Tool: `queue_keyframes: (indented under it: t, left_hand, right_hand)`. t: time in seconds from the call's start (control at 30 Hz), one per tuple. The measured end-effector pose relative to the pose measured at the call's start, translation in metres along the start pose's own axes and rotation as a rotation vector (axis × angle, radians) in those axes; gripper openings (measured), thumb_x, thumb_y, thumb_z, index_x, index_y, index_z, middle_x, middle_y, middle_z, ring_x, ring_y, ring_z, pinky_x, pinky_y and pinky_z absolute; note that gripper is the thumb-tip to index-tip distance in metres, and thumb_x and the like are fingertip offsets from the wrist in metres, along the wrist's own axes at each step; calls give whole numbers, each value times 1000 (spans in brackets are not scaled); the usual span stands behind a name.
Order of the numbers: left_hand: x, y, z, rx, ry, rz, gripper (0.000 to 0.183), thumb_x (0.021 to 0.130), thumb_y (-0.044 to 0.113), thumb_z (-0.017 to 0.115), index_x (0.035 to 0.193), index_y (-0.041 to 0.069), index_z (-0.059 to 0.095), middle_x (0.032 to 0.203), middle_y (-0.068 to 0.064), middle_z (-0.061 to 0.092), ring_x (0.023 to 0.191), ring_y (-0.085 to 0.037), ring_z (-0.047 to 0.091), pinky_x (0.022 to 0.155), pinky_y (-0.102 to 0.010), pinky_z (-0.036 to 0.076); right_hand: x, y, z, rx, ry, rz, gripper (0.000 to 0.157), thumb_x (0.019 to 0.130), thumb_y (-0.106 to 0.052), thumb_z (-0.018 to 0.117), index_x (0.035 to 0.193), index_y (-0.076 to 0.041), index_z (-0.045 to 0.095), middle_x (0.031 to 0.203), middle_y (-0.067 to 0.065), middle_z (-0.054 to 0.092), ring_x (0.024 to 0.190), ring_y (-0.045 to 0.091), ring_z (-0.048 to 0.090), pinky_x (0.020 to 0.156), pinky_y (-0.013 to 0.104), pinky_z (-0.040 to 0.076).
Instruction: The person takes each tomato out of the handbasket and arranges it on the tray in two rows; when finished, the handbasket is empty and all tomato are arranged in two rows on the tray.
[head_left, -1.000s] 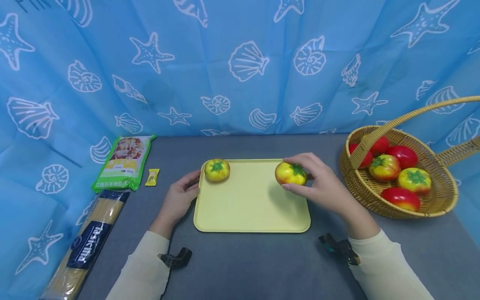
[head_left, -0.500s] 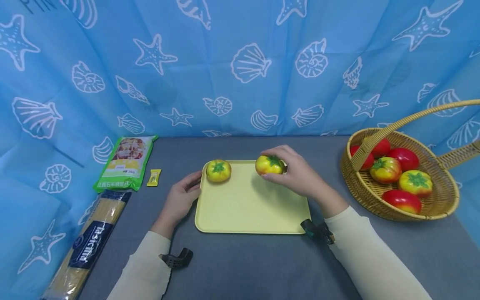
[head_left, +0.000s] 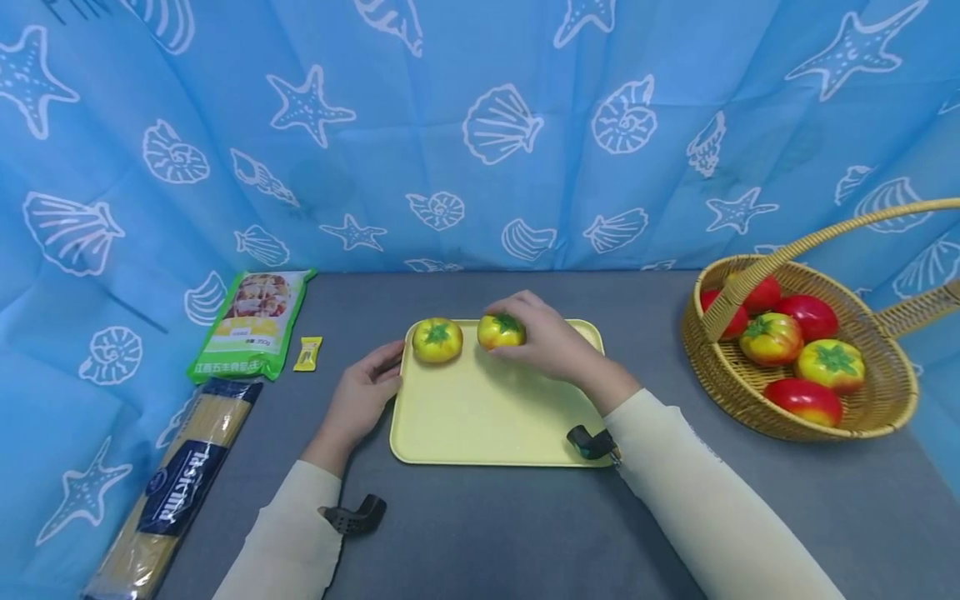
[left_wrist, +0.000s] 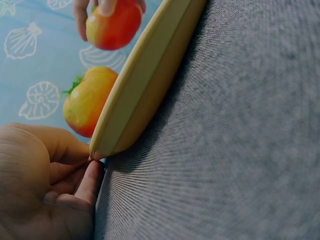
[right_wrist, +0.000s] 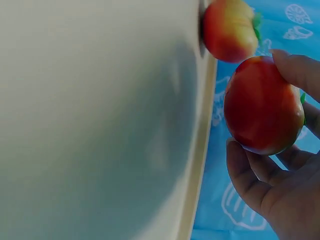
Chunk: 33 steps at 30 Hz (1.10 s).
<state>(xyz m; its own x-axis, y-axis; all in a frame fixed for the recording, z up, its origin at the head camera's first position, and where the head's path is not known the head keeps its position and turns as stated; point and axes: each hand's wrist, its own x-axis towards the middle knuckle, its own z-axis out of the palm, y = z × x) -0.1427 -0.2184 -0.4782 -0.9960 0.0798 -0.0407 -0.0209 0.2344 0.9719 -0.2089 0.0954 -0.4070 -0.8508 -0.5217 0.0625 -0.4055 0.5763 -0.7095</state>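
My right hand (head_left: 551, 343) grips a yellow-and-red tomato (head_left: 500, 332) with a green top, thumb on one side and fingers on the other. The right wrist view shows the red underside of this held tomato (right_wrist: 262, 107), lifted above the pale yellow tray (head_left: 487, 417). Another tomato (head_left: 437, 340) of the same kind sits in the tray's far left corner, a little left of the held one. At the tray's left edge my left hand (head_left: 363, 396) pinches the rim; the left wrist view shows thumb and fingertips (left_wrist: 90, 172) meeting at the tray's corner.
On the right stands a wicker basket (head_left: 720, 392) with a tall handle, holding several tomatoes and red mango-like fruits. To the left lie a green food bag (head_left: 251, 325), a small yellow packet (head_left: 307, 354) and a pack of spaghetti (head_left: 180, 483). A blue curtain (head_left: 450, 150) hangs behind the grey table.
My right hand has carried its tomato leftward over the tray, from the right end to near the other tomato. The left hand has stayed at the tray's edge.
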Motion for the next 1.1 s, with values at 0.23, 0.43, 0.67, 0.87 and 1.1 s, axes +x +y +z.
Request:
queue_keyframes:
  t: [0.23, 0.43, 0.67, 0.87, 1.1]
  left_hand:
    - [1, -1, -1, -16, 1, 23, 54, 106, -6, 59, 160, -4, 50, 161, -21, 50, 142, -35, 56, 111, -29, 52]
    - [1, -2, -1, -18, 4, 22, 55, 106, -6, 58, 160, -4, 50, 162, -22, 49, 143, -36, 55, 111, -29, 51]
    - [2, -1, 0, -17, 4, 13, 55, 106, -5, 59, 160, -3, 50, 163, -19, 49, 143, -32, 55, 111, -28, 51]
    - [2, -2, 0, -9, 6, 12, 56, 106, -6, 59, 160, -3, 50, 162, -19, 49, 143, -33, 55, 111, -28, 51]
    - [1, -1, 0, -8, 11, 12, 55, 105, -7, 59, 160, -4, 50, 161, -20, 50, 143, -34, 55, 111, -28, 51]
  right_hand:
    - [11, 2, 14, -21, -21, 49, 58, 96, -25, 87, 148, -13, 66, 140, 10, 54, 121, 29, 57, 101, 47, 56]
    - [17, 4, 21, -26, -18, 56, 59, 94, -23, 89, 148, -12, 66, 142, 11, 54, 122, 30, 56, 97, 45, 58]
    - [20, 6, 26, -30, -20, 64, 63, 92, -22, 89, 150, -13, 65, 144, 12, 53, 123, 30, 56, 97, 45, 59]
    - [23, 6, 28, -29, -16, 61, 63, 92, -22, 89, 150, -12, 65, 144, 13, 53, 124, 30, 55, 99, 46, 58]
    - [26, 6, 31, -32, -16, 57, 63, 93, -23, 90, 150, -13, 65, 144, 12, 53, 125, 30, 55, 101, 46, 57]
